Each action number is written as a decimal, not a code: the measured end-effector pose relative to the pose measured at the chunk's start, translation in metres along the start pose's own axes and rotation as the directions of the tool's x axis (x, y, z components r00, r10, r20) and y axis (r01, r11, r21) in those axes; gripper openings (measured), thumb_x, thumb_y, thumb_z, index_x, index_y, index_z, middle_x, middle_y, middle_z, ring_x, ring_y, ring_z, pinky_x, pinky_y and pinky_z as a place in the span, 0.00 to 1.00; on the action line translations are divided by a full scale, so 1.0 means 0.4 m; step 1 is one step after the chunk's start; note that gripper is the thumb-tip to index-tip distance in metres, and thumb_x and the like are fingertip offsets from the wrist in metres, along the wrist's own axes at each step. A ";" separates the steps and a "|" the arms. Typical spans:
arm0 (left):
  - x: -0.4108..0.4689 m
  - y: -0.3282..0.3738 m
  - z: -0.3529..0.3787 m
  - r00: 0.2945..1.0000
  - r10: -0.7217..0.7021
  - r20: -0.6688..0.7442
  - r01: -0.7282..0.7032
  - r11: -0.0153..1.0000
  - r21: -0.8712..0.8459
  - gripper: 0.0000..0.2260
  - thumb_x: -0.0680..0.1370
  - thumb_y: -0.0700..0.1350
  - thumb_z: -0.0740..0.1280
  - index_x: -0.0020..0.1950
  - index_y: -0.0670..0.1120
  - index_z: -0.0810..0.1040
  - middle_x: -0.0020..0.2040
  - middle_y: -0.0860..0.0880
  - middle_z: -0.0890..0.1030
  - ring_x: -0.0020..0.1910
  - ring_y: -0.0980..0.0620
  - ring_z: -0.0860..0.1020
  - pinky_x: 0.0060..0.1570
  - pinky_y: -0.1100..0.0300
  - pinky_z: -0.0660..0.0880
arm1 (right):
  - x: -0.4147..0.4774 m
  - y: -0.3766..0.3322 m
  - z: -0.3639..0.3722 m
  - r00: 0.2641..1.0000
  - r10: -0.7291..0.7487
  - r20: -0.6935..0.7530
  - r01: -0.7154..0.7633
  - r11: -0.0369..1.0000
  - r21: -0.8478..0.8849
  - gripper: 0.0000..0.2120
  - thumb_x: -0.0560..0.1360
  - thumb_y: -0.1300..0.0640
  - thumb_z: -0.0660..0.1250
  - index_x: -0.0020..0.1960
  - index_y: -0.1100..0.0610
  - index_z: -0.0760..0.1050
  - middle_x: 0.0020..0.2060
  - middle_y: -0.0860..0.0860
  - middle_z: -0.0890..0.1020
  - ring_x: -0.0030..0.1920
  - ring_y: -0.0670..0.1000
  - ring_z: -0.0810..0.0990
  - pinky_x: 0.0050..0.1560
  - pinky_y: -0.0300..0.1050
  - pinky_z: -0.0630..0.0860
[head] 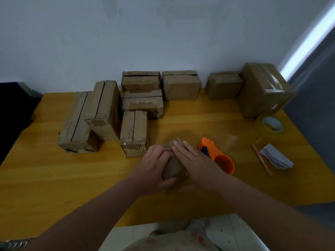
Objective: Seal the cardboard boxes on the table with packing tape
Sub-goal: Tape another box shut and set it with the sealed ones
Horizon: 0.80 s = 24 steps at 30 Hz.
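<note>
Pale wall (pixel 163 33), yellow wooden table (pixel 54 178), bright window strip (pixel 308 38)

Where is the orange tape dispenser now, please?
In the head view the orange tape dispenser lies on the table, right of centre, just beside the right hand, which presses on the small box; a pencil lies further right.

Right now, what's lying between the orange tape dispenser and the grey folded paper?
In the head view, a pencil lies between the orange tape dispenser and the grey folded paper, close beside the paper.
</note>
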<state>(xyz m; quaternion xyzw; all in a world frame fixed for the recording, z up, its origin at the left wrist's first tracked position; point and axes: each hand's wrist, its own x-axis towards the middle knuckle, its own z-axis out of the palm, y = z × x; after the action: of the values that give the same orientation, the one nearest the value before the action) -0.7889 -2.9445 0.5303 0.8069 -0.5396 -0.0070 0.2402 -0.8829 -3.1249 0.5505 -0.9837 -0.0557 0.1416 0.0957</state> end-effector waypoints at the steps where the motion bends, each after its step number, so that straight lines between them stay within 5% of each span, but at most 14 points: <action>1: 0.001 0.002 -0.003 1.000 -0.005 -0.001 0.005 1.000 0.001 0.29 0.69 0.62 0.67 0.62 0.44 0.71 0.57 0.47 0.70 0.57 0.49 0.67 0.59 0.57 0.65 | -0.001 0.002 -0.009 1.000 0.006 -0.003 -0.006 1.000 0.007 0.58 0.69 0.35 0.70 0.74 0.51 0.27 0.74 0.43 0.31 0.76 0.48 0.33 0.77 0.54 0.50; 9: 0.001 0.008 -0.012 0.998 -0.065 0.016 0.065 0.998 0.021 0.32 0.69 0.64 0.65 0.64 0.43 0.69 0.55 0.46 0.71 0.51 0.50 0.67 0.49 0.57 0.72 | 0.013 0.003 -0.005 0.996 0.089 -0.022 -0.089 0.996 0.014 0.55 0.72 0.40 0.70 0.77 0.55 0.32 0.76 0.48 0.32 0.72 0.47 0.28 0.77 0.57 0.48; 19: 0.003 0.011 -0.016 0.990 -0.120 0.079 0.117 0.992 0.042 0.35 0.67 0.66 0.63 0.66 0.45 0.68 0.57 0.48 0.68 0.53 0.51 0.66 0.52 0.55 0.73 | -0.035 -0.008 0.011 0.999 0.040 -0.009 -0.041 0.998 -0.037 0.54 0.74 0.43 0.69 0.70 0.52 0.24 0.70 0.43 0.28 0.72 0.48 0.27 0.75 0.51 0.42; 22: 0.003 0.018 -0.024 0.984 -0.139 0.109 0.139 0.990 0.009 0.36 0.68 0.63 0.69 0.69 0.45 0.66 0.64 0.48 0.63 0.61 0.52 0.64 0.61 0.58 0.68 | -0.057 0.001 0.023 0.998 -0.008 -0.061 0.004 0.998 -0.068 0.54 0.71 0.43 0.72 0.76 0.54 0.34 0.76 0.47 0.39 0.75 0.50 0.37 0.74 0.52 0.51; 24: 0.003 0.019 -0.029 0.982 -0.149 0.118 0.151 0.989 -0.005 0.37 0.69 0.60 0.72 0.71 0.45 0.64 0.68 0.48 0.60 0.65 0.52 0.62 0.64 0.61 0.62 | -0.070 0.010 0.025 0.988 -0.035 -0.151 0.026 0.998 -0.056 0.50 0.64 0.44 0.78 0.77 0.58 0.56 0.75 0.53 0.62 0.74 0.53 0.55 0.67 0.54 0.66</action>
<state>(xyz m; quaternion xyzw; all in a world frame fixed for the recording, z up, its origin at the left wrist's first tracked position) -0.7920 -2.9436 0.5438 0.8417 -0.4905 -0.0762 0.2125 -0.9122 -3.1310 0.5479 -0.9929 -0.0671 0.0630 0.0752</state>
